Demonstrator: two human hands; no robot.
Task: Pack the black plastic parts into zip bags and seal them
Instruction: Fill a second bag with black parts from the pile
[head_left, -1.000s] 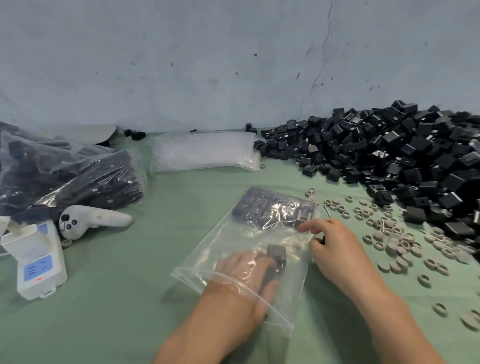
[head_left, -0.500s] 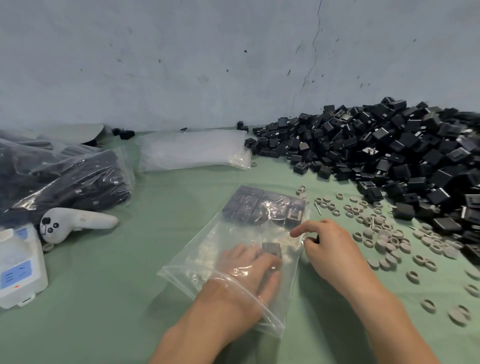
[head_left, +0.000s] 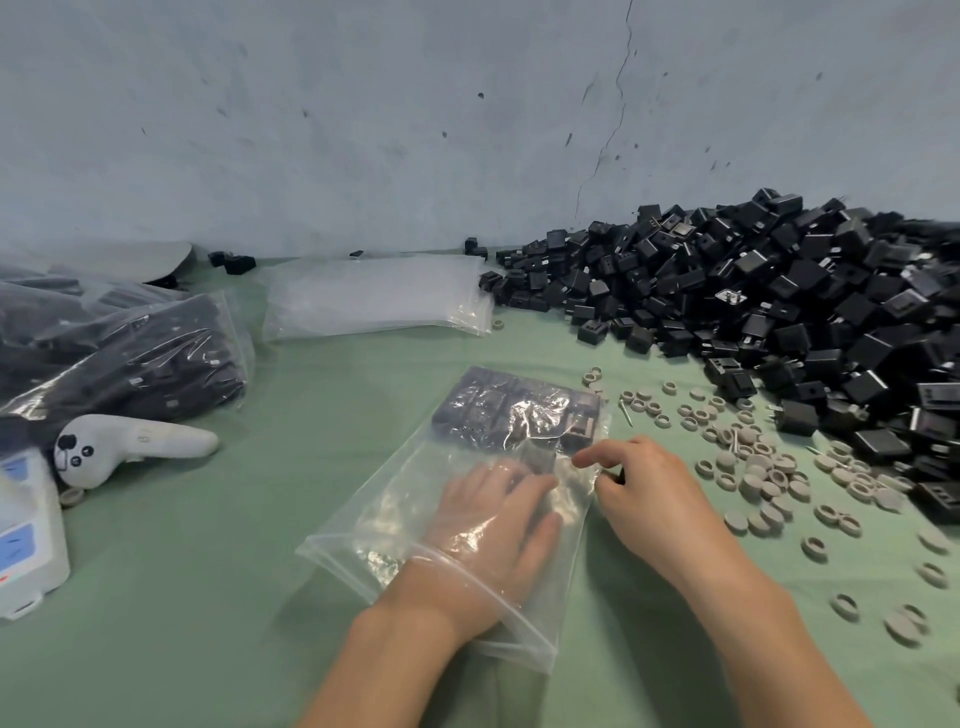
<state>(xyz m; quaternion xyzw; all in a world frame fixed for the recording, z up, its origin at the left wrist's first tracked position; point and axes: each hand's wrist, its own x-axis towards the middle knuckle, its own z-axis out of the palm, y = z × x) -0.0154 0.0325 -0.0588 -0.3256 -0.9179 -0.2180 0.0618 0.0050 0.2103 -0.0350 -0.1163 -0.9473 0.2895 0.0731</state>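
Change: left hand (head_left: 493, 525) has reached further into the zip bag (head_left: 363, 540), and the loose black part (head_left: 540, 460) at its fingertips has closed on the packed row (head_left: 498, 410); right hand (head_left: 644, 488) has kept its station at the bag's right edge
Left hand: inside the bag past the wrist, palm down, fingers fairly straight and lying flat behind the loose part
Right hand: outside the bag, forefinger stretched onto the film, the other fingers curled under; whether they pinch the bag's edge cannot be told
Zip bag: flat on the green table cover (head_left: 182, 597), mouth towards the person and unsealed, closed end away
Key relation: bag's long axis runs away from the person, leaning slightly right; the row lies across it at the far end, dead ahead of the left fingertips, so the left hand is the nearer and the push goes straight along that axis
Stock: pile of black parts (head_left: 779, 312) to the right, grey rings (head_left: 753, 467) scattered between pile and right hand
Surroundings: filled bags (head_left: 130, 364) and a white controller (head_left: 130, 447) to the left, stack of empty bags (head_left: 374, 296) by the wall
Step in hand, as judged: seating one part beside the row; filling appears unfinished, sealing not begun
Risk, as judged: part may tip or ride over the row if pushed off-axis
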